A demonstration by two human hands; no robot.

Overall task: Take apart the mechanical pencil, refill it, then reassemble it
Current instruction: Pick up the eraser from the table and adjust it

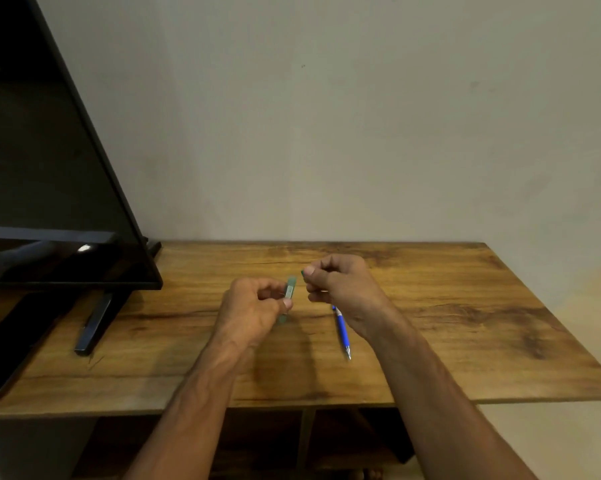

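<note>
Left hand pinches lead case — right hand pinches cap.

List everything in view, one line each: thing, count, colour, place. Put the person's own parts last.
lead case: one, pale green and see-through, pinched in the left hand above the table
small cap: one, green, only a bit shows at the right hand's fingertips
mechanical pencil: one, blue with a metal tip, lying on the table, upper end hidden under the right hand
table: one, brown wood grain, against the wall
screen: one, black, on its stand at the table's left
flat dark device: one, black, lying at the table's left edge
wall: one, off-white, behind the table
left hand: one, closed on the lead case
right hand: one, fingertips closed on the small cap
</note>
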